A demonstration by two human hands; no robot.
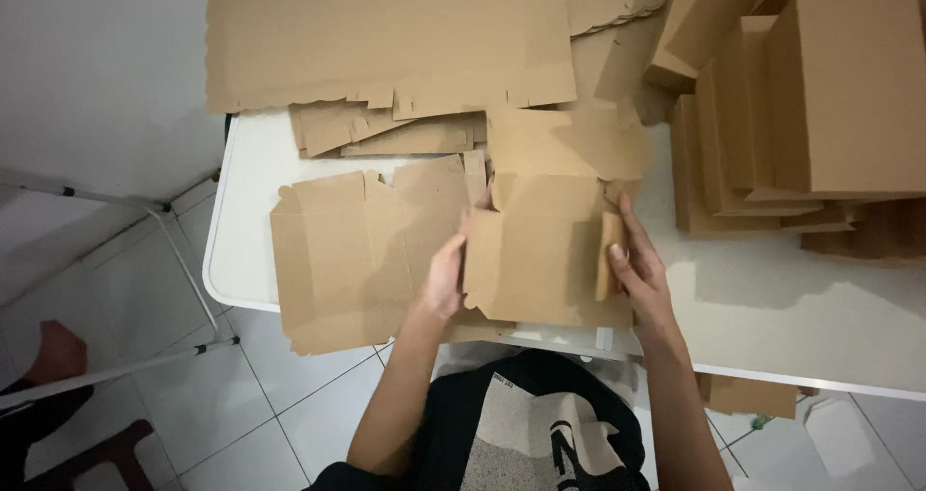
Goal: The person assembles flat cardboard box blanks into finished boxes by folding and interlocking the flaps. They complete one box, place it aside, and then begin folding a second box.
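Observation:
A partly folded brown cardboard box point(540, 250) rests on the white table point(772, 308) right in front of me. My left hand point(446, 277) presses against its left side flap. My right hand point(639, 264) grips its right side flap, fingers pointing up along the edge. Both side panels stand bent upward between my hands. A flat die-cut cardboard blank point(352, 255) lies just left of my left hand, hanging over the table's front edge.
A stack of flat cardboard blanks point(386, 38) covers the far side of the table. Several assembled boxes point(820, 95) are piled at the right. A metal frame point(125, 211) stands on the tiled floor at left. Cardboard scraps point(752, 395) lie under the table.

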